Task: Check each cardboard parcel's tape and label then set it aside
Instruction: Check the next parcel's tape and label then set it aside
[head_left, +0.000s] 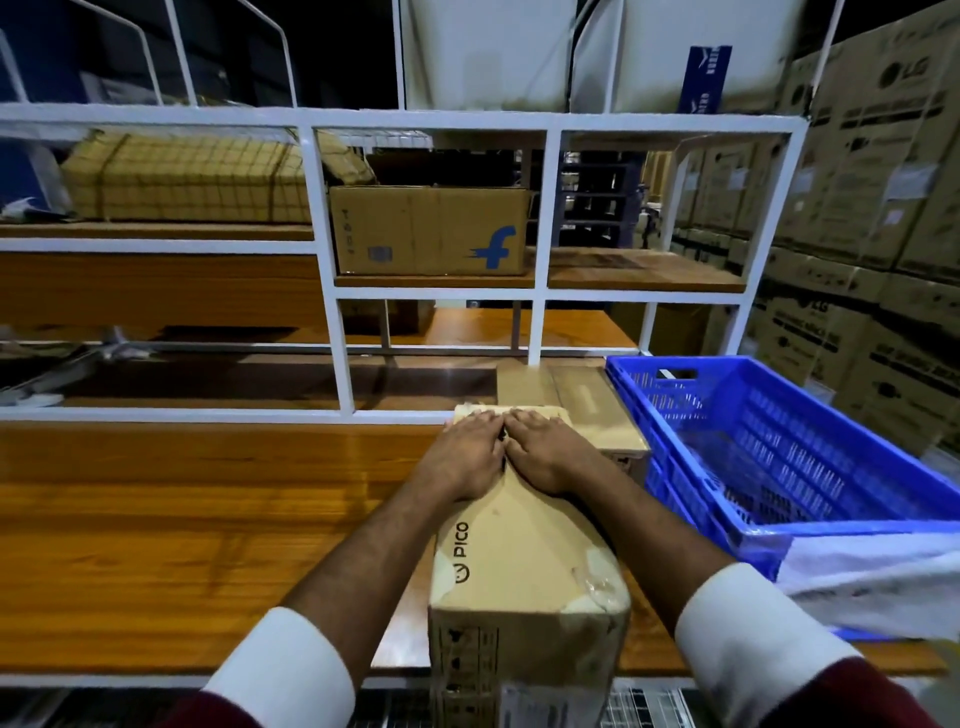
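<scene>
Head view: two hands, flat and straight-fingered, side by side. Left hand (470, 453) and right hand (545, 453) pressed on the far end of one long cardboard parcel (524, 561), gripping nothing. Lay lengthwise across the front edge of the wooden tabletop (182, 519); matte brown, boxy, printed PICO, crinkled clear tape at its near right corner. Second, smaller parcel (576, 402) just beyond, touching one blue perforated plastic crate (779, 441) at the right edge. One more box (428, 231) sat in the white metal shelf frame (322, 208).
</scene>
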